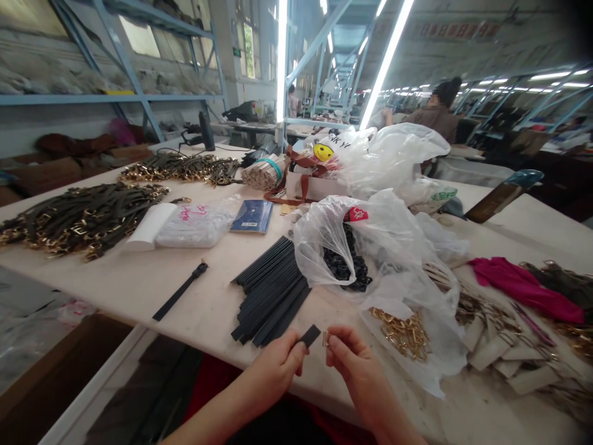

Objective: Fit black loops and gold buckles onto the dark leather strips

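Note:
My left hand (281, 360) pinches a dark strap (311, 335), whose flat end points up to the right. Just across from that end, my right hand (346, 353) holds a small gold buckle (325, 339) between thumb and fingers. A narrow gap separates buckle and strap end. Beyond the hands lies a stack of dark straps (273, 290). To the right, gold metal pieces (402, 332) rest in a spread plastic bag. One strap with a fitting at its end (180, 290) lies apart on the left.
Strap bundles with gold hardware (83, 216) cover the table's left side. A blue booklet (251, 216), a white packet (197, 224) and a plastic bag of black loops (345, 259) stand beyond the stack. Pale straps (514, 346) and pink cloth (525, 287) lie right. Another person (438, 114) sits farther back.

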Demonstrator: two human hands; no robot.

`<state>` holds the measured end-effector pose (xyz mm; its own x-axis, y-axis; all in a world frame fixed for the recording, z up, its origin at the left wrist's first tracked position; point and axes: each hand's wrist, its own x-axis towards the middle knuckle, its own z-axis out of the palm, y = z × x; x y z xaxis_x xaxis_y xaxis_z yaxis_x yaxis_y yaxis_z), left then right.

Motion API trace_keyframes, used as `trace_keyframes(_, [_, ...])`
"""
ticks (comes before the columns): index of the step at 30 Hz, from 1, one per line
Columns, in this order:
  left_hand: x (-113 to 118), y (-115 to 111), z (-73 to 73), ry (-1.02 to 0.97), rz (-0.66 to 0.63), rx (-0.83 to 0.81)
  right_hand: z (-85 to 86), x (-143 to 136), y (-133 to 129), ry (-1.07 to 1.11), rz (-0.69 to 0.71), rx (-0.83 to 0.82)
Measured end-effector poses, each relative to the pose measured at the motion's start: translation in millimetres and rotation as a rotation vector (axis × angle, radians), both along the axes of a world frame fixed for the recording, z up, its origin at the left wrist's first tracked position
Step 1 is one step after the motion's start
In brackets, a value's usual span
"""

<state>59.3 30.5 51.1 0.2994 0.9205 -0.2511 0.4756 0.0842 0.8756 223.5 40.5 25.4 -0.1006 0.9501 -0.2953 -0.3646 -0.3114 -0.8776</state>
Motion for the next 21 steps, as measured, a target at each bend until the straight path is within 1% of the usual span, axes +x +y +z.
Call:
trace_keyframes(2, [-0.1,-0.5,1.2,0.058,-0.053,0.056,0.9,-5.4,-3.4,0.171,-0.027,-0.119])
trace_keyframes(4, [2.7,-0.4,3.3,0.086,-0.099,0.113,0.2,-11.9,-8.7,0.277,-0.007,-0.192])
trace_keyframes(7, [9.0,0.4,3.8,0.123,-0.113,0.147,-2.9,-18.4,-14.5,0.310,-0.006,-0.205])
trace_keyframes(10, [12.2,0.4,1.1,0.191,-0.087,0.106,-5.1,-18.2,-13.9,0.298,-0.108,-0.192])
trace_keyframes(12, [12.3,-0.2,0.4,0.174,-0.062,0.088,-5.7,-17.6,-12.4,0.303,-0.192,-0.199])
trace_keyframes(14, [11.9,-0.9,1.6,0.057,-0.055,0.076,-6.5,-19.0,-13.0,0.260,-0.187,-0.172])
trace_keyframes(17, [11.2,-2.2,4.0,-0.110,-0.034,0.043,-10.2,-23.7,-18.8,0.083,-0.088,-0.043])
trace_keyframes(19, [10.3,-3.7,3.8,-0.127,0.002,0.000,-13.5,-25.4,-23.4,-0.029,-0.057,0.034])
trace_keyframes(21, [8.8,-5.9,2.2,-0.131,0.023,-0.059,-15.8,-25.1,-26.5,-0.086,-0.034,0.071])
